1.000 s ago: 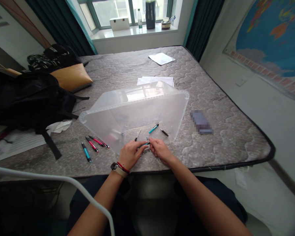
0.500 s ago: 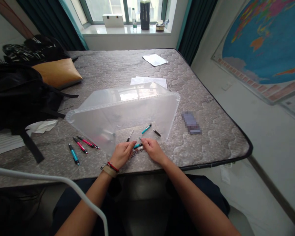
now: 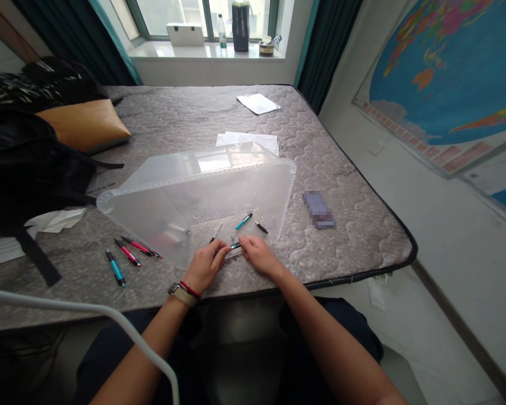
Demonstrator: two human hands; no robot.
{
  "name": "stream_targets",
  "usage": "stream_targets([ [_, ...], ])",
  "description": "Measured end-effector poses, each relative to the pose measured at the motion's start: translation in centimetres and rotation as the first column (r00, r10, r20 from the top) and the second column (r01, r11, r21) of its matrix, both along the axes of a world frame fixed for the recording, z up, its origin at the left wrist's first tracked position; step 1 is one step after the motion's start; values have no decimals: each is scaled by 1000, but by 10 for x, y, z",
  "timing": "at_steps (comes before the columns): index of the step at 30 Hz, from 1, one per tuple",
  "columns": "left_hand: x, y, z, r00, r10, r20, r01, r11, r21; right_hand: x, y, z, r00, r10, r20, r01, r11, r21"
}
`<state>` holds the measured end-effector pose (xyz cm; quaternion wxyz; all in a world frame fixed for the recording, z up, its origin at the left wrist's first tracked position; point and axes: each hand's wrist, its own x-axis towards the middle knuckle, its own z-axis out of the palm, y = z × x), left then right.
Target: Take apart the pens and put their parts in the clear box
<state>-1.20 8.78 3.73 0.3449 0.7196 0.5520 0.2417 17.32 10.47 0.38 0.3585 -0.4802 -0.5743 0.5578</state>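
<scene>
My left hand [image 3: 208, 262] and my right hand [image 3: 258, 254] meet at the open side of a clear plastic bin [image 3: 152, 216] lying on its side. Both are closed on a teal and black pen [image 3: 235, 246], one hand at each end, so its ends are hidden. Just beyond my fingers, inside the bin, lie a teal pen part [image 3: 244, 220], a black pen part [image 3: 261, 227] and a thin white-and-black piece [image 3: 216, 232]. Left of the bin, a whole teal pen [image 3: 115, 268] rests beside several red pens [image 3: 127, 252].
A blurred phone [image 3: 319, 209] lies right of the bin on the quilted mattress [image 3: 329, 247]. Papers [image 3: 247, 136] are behind the bin. A black backpack [image 3: 29, 169] and a yellow cushion [image 3: 84, 125] fill the left side. A white curved tube [image 3: 88, 309] crosses the lower left.
The view has shifted slightly, so the scene sits further left. My hands stay on the pen, and less of its teal barrel shows between them.
</scene>
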Motion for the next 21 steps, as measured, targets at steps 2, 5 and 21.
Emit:
stream_targets([
  [2, 0, 1, -1, 999, 29, -20, -29, 1000, 0, 1, -2, 5, 1000, 12, 12, -13, 999, 45],
  [5, -1, 3, -3, 995, 94, -43, -93, 996, 11, 3, -4, 11, 997, -7, 73, -1, 995, 104],
  [21, -1, 3, -2, 994, 96, 51, -97, 995, 3, 4, 0, -6, 1000, 6, -28, -6, 1000, -28],
])
